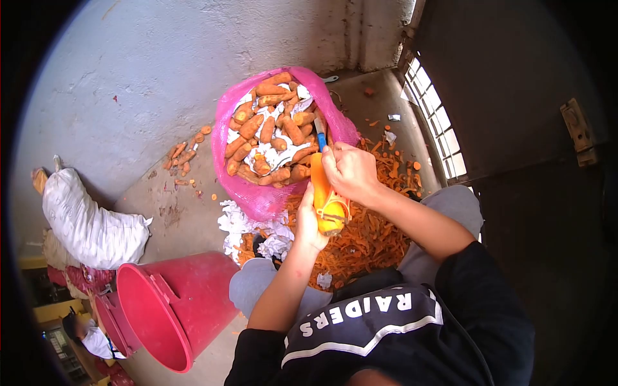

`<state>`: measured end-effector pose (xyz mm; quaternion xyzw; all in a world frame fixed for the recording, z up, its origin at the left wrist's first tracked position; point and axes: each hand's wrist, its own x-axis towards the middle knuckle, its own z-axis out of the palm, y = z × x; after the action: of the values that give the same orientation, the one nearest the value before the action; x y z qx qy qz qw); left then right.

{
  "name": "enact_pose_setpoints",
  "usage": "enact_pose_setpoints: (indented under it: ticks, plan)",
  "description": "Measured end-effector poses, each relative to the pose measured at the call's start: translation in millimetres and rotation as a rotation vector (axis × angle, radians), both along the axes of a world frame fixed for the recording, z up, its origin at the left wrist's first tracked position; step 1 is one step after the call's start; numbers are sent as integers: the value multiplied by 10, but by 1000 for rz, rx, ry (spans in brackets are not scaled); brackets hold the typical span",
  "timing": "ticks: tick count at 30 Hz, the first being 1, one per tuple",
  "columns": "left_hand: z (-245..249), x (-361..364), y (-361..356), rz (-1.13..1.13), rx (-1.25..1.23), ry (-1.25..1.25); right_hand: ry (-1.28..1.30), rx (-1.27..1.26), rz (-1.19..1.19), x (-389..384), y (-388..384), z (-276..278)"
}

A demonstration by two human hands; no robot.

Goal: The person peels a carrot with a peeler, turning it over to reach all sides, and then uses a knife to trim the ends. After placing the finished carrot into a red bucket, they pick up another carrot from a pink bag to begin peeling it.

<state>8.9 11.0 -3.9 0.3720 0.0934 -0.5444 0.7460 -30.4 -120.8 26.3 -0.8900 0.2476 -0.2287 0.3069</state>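
My left hand (311, 222) is wrapped round a large carrot (319, 181), steadying it from the left and below. The carrot's length is bright orange, and its near end is yellower with a dark line. My right hand (351, 170) is closed beside the carrot's far half. A blue-handled knife (322, 139) projects from this fist, its grey blade pointing away from me over the bag. A thin orange band (346, 207) crosses the carrot near its yellow end, below my right hand. Just beyond both hands stands an open pink mesh bag (226, 122) filled with unpeeled carrots (293, 130) and crumpled white paper.
Orange peelings (370, 241) cover the floor between my knees. Cut carrot ends (183, 154) lie left of the bag, near white paper scraps (235, 222). A red bucket (199, 289) lies tilted at left, near a stuffed white sack (90, 215). A dark door (508, 83) borders the right.
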Motion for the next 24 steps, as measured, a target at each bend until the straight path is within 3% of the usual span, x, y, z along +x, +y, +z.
enact_pose_setpoints:
  ticks: [2, 8, 12, 18, 20, 21, 24]
  plan:
    - [0, 19, 52, -95, -36, -71, -15, -41, -79, 84, -138, -96]
    - [27, -177, 86, -107, 77, -191, -115, -160, -398, 232, -719, -65]
    - [40, -101, 185, -88, -47, 9, -118, -49, -551, 211, -908, 41]
    - [18, 14, 170, -59, -41, -34, 39, 222, -161, 98, -262, 81]
    - [-144, 68, 175, -67, -101, -37, -6, 132, -8, 30, -83, 145]
    - [-124, 34, 99, 51, 21, -38, -18, 106, 11, 15, -19, 139]
    - [-5, -17, 34, 101, 35, -49, -46, 59, 58, -9, 97, 147]
